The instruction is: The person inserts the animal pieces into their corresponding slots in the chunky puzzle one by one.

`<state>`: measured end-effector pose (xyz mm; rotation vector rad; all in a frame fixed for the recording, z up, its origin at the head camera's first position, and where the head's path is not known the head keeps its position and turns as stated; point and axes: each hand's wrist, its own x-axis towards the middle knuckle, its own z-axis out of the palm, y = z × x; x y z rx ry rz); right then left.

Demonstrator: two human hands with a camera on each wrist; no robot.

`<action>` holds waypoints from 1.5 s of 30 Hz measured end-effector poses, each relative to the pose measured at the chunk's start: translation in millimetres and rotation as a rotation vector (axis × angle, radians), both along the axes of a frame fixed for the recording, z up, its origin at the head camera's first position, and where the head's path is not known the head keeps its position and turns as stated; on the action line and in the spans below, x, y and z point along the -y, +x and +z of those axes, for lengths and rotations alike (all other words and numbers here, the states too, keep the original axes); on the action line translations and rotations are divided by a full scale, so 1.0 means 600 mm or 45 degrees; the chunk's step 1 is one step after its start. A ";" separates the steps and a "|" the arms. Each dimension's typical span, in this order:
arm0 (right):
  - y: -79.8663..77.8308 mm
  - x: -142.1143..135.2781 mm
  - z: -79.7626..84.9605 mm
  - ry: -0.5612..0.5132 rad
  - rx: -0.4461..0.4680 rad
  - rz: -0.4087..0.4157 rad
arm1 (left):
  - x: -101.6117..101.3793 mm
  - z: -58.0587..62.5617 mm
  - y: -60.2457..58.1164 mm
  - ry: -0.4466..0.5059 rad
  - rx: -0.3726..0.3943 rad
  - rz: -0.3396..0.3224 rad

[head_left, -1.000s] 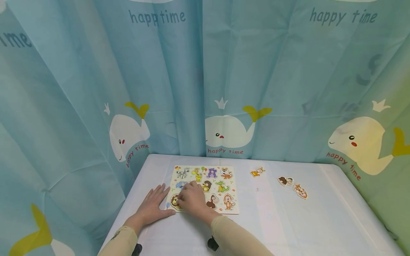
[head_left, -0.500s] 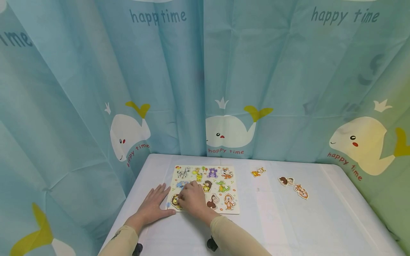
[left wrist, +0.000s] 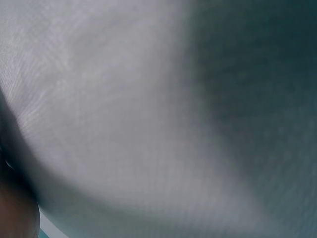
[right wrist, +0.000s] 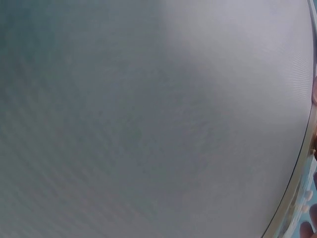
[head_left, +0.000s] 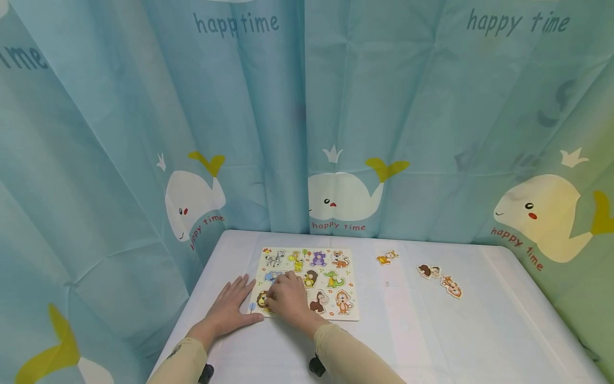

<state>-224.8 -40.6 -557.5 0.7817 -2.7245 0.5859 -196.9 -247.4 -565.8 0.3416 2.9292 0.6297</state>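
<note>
One right hand (head_left: 289,296) arches over the near left part of the animal puzzle board (head_left: 332,294), fingertips down right beside the lion (head_left: 261,302)! That grip is curled, but the fingers hide what, if anything, it has hold of, so I cannot tell. Over on the left, the left hand (head_left: 227,310) lies palm down by the board's left edge, grip spread wide and holding nothing, thumb at the near left corner. The board sits flat on the left half of the white surface (head_left: 422,336). Out right of it, three loose pieces: an orange animal piece (head_left: 386,258) farthest left, then a dark brown piece (head_left: 426,271) just beside an orange-and-white piece (head_left: 451,287).
</note>
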 end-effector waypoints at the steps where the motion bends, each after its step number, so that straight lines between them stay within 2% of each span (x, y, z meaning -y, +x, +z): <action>1: 0.000 0.000 -0.001 -0.001 0.006 -0.003 | 0.000 0.000 0.000 0.000 0.002 0.000; 16: -0.004 0.002 0.001 0.031 0.084 -0.040 | 0.002 -0.007 -0.003 -0.004 -0.001 0.006; 38: 0.000 0.001 -0.001 0.038 0.047 -0.062 | -0.001 0.000 -0.001 -0.004 0.015 0.008; 45: 0.003 -0.003 0.002 0.025 0.113 -0.039 | -0.002 0.003 0.000 -0.014 0.018 0.010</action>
